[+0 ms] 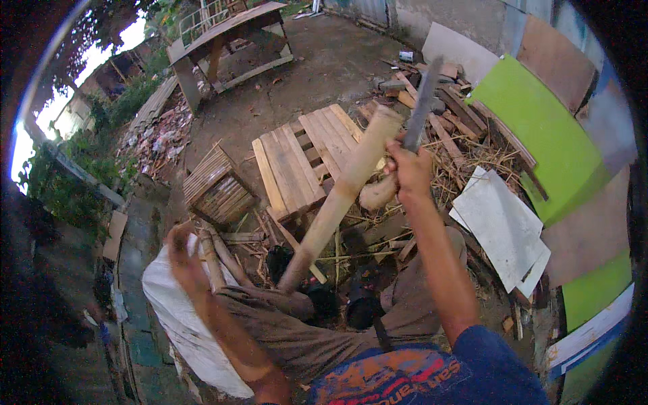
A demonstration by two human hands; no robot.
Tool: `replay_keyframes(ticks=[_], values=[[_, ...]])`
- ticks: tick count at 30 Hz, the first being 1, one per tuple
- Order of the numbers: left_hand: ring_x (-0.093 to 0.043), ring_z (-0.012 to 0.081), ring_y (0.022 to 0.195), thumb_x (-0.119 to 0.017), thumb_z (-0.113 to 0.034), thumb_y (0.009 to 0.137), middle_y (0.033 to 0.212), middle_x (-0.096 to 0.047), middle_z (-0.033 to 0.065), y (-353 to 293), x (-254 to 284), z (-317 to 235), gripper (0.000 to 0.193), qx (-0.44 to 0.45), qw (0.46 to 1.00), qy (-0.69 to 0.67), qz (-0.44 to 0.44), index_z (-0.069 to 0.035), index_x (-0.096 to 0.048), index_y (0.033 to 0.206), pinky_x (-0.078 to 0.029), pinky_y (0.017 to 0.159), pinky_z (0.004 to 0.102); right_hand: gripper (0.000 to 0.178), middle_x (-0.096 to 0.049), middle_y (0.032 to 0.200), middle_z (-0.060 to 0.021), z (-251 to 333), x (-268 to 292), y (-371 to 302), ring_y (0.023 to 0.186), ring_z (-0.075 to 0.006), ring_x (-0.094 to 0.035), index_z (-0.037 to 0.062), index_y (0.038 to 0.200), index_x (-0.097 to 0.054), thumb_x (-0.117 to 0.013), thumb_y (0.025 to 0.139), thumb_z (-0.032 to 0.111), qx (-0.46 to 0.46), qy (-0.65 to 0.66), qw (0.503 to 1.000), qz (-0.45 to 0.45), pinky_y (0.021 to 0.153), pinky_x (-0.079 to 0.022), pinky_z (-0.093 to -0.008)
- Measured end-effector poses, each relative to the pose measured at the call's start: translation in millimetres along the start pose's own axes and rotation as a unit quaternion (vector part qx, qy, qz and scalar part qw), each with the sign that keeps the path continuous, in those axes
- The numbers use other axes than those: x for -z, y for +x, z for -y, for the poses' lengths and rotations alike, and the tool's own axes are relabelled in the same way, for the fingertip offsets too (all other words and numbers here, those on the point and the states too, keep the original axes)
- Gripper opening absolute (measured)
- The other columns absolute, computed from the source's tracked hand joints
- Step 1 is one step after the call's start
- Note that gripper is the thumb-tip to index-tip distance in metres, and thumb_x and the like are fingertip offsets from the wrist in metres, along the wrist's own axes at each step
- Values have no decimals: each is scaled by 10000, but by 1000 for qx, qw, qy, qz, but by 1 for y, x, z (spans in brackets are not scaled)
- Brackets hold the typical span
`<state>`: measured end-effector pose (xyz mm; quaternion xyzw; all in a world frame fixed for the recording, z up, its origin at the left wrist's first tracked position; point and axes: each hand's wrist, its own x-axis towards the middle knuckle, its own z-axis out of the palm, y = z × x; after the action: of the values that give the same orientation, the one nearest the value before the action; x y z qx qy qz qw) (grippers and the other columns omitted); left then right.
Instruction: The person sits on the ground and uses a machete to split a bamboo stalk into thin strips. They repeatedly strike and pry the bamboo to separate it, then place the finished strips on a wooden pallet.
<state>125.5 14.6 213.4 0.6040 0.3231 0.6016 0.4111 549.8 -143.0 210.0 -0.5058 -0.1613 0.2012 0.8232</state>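
We look from the wearer's head through the left of two side-by-side fisheye cameras, upright and facing down and forward. We are close above the hands: the left hand (185, 255) and right hand (412, 169) sit within near range, with the forearms (442, 266) and blue shirt (499, 368) nearest us, behind them. Beyond the hands our view reaches over the ground (320, 57) to a grey wall (459, 17), well off. To their right, a green panel (540, 128) stands toward the curved, darkened rim.
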Motion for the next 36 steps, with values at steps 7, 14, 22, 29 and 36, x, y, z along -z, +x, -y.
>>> replay_keyframes(ticks=[7,14,22,29,36], values=[[-598,218,991,-531,-289,1019,1086,-636,75,-23,-255,-30,324,90,968,-98,211,-8,-601,1162,-468,872,335,218,-659,761,-22,12,-48,-52,595,-49,-562,4,1002,-646,-747,867,142,154,-138,963,175,507,-438,-239],[-597,175,856,-539,-389,1007,934,-618,74,75,-245,-105,393,-134,984,-115,3,-3,-607,1027,-491,771,302,282,-566,720,17,48,-40,-50,499,-35,-478,20,1091,-627,-555,1009,280,158,-190,958,144,456,-399,-218],[-643,213,797,-513,-333,1000,903,-632,84,137,-237,-174,350,-225,930,-290,-11,-2,-626,1021,-545,684,334,243,-557,718,-5,9,2,-67,525,-60,-499,23,1151,-531,-499,1025,228,119,-228,958,125,471,-409,-221],[-604,167,778,-522,-475,994,859,-626,87,161,-239,-140,496,-370,917,-47,-138,9,-622,957,-488,754,282,249,-586,679,-20,-33,5,-83,567,-92,-556,20,1164,-550,-511,1008,210,116,-284,943,129,524,-464,-269],[-565,145,711,-523,-505,994,761,-603,74,152,-234,-142,514,-445,858,144,-212,5,-586,961,-471,653,310,313,-653,752,-124,-18,-40,-84,627,-210,-644,-8,1238,-532,-517,984,174,170,-306,918,186,606,-506,-335]])
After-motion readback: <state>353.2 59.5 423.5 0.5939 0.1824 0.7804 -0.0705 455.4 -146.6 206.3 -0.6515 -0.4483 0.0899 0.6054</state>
